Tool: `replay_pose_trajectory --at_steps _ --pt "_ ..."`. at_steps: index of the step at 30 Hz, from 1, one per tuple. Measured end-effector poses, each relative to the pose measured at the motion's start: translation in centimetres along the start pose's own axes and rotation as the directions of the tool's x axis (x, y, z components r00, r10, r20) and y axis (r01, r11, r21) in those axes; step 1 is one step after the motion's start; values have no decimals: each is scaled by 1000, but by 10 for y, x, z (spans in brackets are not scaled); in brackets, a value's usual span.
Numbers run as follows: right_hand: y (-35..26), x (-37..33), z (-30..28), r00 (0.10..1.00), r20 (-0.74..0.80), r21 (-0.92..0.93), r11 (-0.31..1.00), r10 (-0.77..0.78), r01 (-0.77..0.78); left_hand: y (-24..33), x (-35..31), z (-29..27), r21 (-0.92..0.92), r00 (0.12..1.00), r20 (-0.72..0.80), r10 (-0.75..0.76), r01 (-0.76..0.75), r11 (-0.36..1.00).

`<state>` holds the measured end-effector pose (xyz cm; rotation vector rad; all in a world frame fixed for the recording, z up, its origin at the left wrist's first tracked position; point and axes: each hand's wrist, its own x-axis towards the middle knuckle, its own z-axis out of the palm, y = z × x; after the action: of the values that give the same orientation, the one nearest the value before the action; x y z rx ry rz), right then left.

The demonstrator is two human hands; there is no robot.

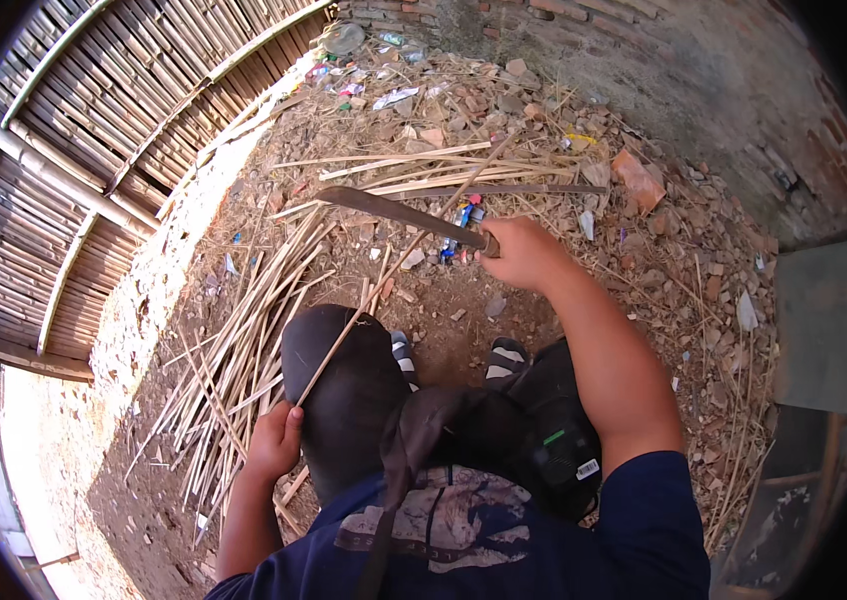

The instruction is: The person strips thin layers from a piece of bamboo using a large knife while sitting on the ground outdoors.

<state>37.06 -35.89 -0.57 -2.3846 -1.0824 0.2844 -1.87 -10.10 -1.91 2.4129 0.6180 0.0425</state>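
The right hand point(525, 255) is closed firmly round the handle of a machete point(383, 210), its dark, dull blade broadening to a curved tip. The left hand point(273, 440) pinches the lower end of a thin, straight stick point(351, 325), which slants up across the dark-clad knee point(338, 370) and over the line of the blade; whether the two touch, I can't quite tell from here. Pale, split strips point(253, 340) lie heaped to the left on dry, rubble-strewn ground point(668, 300). Beyond stand a rough brick wall point(683, 90) and a slatted bamboo structure point(133, 120).
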Motion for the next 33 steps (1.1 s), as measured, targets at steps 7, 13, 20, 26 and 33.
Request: replay_pose_trajectory --at_steps 7,13,20,26,33 --pt "6 12 12 1000 3 31 999 10 -10 -2 2 -4 -44 996 62 -59 62 997" --pt "8 1 -3 997 -72 62 998 16 -12 -8 -1 -1 -32 997 37 -67 68 997" --pt "-8 2 19 990 114 -79 992 -87 97 -3 2 -9 -60 991 108 -77 84 995" --pt "13 11 6 988 -5 89 984 152 -151 4 6 -14 -43 986 126 -106 112 993" --pt "-27 0 23 964 253 -172 976 -85 131 -1 6 -17 18 989 122 -84 83 996"
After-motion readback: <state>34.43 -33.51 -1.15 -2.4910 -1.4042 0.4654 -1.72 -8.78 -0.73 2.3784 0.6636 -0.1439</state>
